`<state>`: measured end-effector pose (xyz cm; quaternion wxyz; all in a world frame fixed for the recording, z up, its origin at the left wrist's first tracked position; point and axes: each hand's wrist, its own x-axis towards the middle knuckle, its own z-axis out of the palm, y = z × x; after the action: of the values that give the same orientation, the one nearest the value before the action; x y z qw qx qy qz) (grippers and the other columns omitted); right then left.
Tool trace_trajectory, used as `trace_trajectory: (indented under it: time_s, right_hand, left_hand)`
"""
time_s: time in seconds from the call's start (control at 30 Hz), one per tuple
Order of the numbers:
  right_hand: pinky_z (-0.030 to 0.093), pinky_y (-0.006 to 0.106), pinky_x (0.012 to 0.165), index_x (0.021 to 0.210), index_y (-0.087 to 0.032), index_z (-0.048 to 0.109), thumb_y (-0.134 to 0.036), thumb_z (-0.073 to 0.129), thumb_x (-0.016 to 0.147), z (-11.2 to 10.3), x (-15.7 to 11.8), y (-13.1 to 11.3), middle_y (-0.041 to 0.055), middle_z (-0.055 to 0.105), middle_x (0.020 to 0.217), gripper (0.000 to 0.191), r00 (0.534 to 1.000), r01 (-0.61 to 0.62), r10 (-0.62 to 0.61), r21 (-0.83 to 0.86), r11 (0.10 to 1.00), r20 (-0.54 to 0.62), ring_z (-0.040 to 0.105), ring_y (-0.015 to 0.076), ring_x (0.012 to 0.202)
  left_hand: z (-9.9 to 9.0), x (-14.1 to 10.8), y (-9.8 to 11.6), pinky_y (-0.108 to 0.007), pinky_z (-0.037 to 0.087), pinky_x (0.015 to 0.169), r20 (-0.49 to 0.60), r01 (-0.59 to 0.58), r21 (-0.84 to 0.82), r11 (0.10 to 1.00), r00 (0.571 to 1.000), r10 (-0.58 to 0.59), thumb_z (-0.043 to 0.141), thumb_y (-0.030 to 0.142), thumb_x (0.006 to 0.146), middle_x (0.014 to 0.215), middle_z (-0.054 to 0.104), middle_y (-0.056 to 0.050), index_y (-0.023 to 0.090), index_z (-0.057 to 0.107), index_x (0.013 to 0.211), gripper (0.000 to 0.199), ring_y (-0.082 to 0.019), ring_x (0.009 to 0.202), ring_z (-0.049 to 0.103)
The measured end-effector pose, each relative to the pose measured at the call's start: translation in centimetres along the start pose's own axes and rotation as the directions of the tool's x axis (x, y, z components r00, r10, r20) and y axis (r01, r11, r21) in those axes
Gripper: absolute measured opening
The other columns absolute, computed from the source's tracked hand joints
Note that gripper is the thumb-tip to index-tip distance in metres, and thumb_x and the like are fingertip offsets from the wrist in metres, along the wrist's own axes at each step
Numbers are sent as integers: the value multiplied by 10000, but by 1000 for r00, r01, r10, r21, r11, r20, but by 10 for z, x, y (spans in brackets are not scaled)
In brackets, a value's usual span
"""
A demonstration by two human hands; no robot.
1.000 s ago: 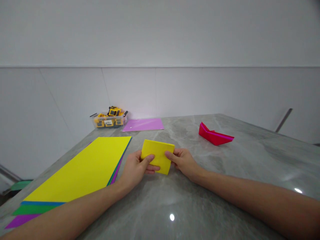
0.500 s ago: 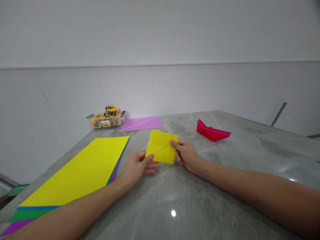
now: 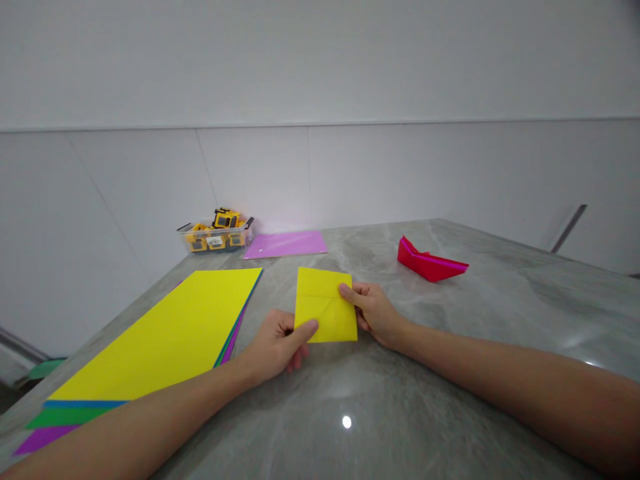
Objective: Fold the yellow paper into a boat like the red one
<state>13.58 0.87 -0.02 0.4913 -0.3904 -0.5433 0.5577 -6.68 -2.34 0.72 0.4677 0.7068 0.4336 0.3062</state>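
A small folded yellow paper [image 3: 325,303], close to square and creased across its face, is held up between both hands above the grey table. My left hand [image 3: 280,343] pinches its lower left corner, thumb on the front and fingers curled behind. On the right edge, my right hand [image 3: 375,310] grips the paper with the thumb in front and the other fingers hidden behind it. To the right, beyond my right hand, a red and pink folded paper boat [image 3: 433,262] rests on the table.
Large coloured sheets [image 3: 165,333], yellow on top, lie stacked left of my left hand. Toward the wall are a pale purple sheet stack [image 3: 286,245] and a clear plastic box [image 3: 217,237] of yellow toy vehicles. The marbled grey table [image 3: 400,413] runs back to a white wall.
The yellow paper has turned slightly and come a little lower, now more upright in view. My left thumb has slid further onto its front, and the left fingers have curled in behind.
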Motion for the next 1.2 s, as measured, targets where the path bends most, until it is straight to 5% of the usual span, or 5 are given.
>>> trace_trajectory:
  time_s: [0.37,0.53,0.73,1.0,1.2]
  right_hand:
    - [485,259,606,831,-121,663,-511,687,718,4,-11,0,65,676,758,407,966,-4,-20,91,996,257,628,153,652]
    - [448,216,530,808,-118,656,-520,632,774,2,-10,5,52,657,714,405,977,110,-101,-37,993,190,605,137,624]
    - [240,175,302,689,-106,602,-627,614,720,2,-8,5,-8,524,501,522,976,-4,20,-75,997,218,371,50,340]
    - [220,177,304,600,-128,557,-663,546,749,4,-10,3,-29,449,432,555,976,140,-91,-251,958,198,349,46,328]
    - [275,156,306,721,-124,574,-590,536,809,6,-14,6,-26,490,505,476,948,160,-96,-193,968,304,378,43,346]
  left_hand:
    - [-3,9,-5,-172,373,370,167,30,-164,986,986,-2,573,563,755,468,597,-59,93,625,557,512,-90,364,507]
    - [-1,12,-3,-243,525,504,90,40,-277,960,996,-16,622,509,754,724,717,-161,50,692,830,470,-201,598,677]
    - [-5,9,-7,-255,543,497,210,49,-393,918,977,38,656,495,744,764,719,-188,39,699,837,467,-249,652,700]
    - [0,12,-5,-358,558,749,30,35,-516,856,999,-22,701,322,753,1021,698,-155,96,670,1035,363,-258,880,677]
    - [-3,12,-2,-368,534,761,97,54,-600,798,995,6,688,264,761,986,704,-156,87,688,1005,302,-259,835,679]
